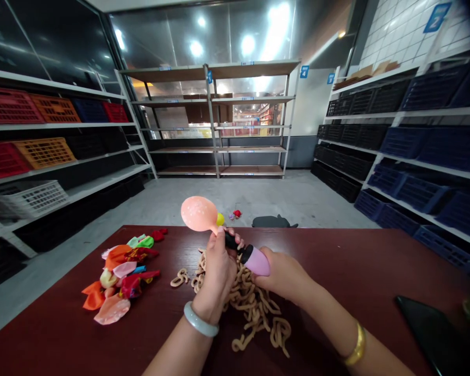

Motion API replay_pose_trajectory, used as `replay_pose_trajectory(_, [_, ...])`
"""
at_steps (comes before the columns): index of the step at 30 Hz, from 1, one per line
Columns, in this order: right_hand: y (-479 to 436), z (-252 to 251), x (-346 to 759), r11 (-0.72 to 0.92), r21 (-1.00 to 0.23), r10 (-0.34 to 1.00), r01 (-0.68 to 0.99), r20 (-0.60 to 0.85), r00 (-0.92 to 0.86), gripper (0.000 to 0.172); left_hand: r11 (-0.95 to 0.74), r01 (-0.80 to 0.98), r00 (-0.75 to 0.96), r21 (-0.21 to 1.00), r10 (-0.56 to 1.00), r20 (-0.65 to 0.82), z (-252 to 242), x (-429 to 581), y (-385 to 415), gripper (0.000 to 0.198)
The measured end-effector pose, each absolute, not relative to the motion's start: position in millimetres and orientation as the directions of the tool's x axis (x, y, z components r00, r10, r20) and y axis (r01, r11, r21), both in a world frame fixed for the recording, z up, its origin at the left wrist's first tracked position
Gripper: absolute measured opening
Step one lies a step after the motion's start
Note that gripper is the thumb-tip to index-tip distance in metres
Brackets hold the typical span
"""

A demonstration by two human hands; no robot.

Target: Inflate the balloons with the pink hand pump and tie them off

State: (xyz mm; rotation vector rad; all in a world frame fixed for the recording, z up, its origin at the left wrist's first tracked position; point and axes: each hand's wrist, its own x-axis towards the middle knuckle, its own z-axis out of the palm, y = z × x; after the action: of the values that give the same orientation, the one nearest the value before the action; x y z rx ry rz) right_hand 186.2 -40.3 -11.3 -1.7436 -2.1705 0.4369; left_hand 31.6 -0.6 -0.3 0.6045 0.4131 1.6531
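A partly inflated peach balloon [198, 213] with pale specks sticks out up and to the left from my left hand [221, 261]. The fingers of that hand are wrapped round its neck and the black front end of a hand pump [257, 261]. My right hand [280, 272] grips the pump's pink-purple rear part, to the right of my left hand. Beneath both hands lies a heap of tan, curled, rope-like pieces [254, 308]. To the left rests a pile of limp, uninflated balloons [131, 285] in several colours. How the balloon's mouth meets the pump is hidden by my fingers.
The dark red-brown table [62, 334] carries a black flat object [426, 329] at its right. Beyond its far edge, a dark grey stool [272, 222] and small coloured bits [237, 214] are on the floor. Shelves with crates [49, 151] line both sides; a bare rack [215, 120] stands behind.
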Motion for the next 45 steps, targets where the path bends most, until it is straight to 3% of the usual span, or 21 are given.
replay_pose_trajectory(9, [-31.8,-11.3,211.9,0.223,-0.590,0.927,0.776,-0.117,-0.356,0.042,-0.361,-0.793,-0.339,0.491,0.931,0.137,0.7,-42.3,38.8,0.015])
replay_pose_trajectory(19, [-27.0,-15.3,222.2,0.206,-0.648,0.920,0.734,-0.127,-0.371,0.042,-0.266,-0.838,-0.189,0.476,0.961,0.204,-10.5,10.0,19.8,0.026])
replay_pose_trajectory(23, [-27.8,-15.1,215.1,0.200,-0.662,0.930,0.722,-0.104,-0.353,0.039,-0.179,-0.849,-0.113,0.497,0.981,0.159,-17.6,41.5,3.1,0.027])
replay_pose_trajectory(31, [-38.2,-9.7,194.0,0.203,-0.570,0.967,0.796,-0.012,-0.256,0.041,-0.158,-0.827,-0.131,0.539,0.988,0.088,-14.8,45.6,-3.0,0.028])
replay_pose_trajectory(39, [-29.6,-19.3,204.5,0.293,-0.327,0.955,0.898,0.058,-0.290,0.039,-0.387,-0.767,-0.373,0.512,0.918,0.135,3.8,-31.8,31.6,0.025])
replay_pose_trajectory(45, [-21.5,-23.4,215.9,0.339,-0.247,0.940,0.908,0.128,-0.316,0.037,-0.441,-0.733,-0.399,0.518,0.896,0.196,4.4,-39.7,36.1,0.025])
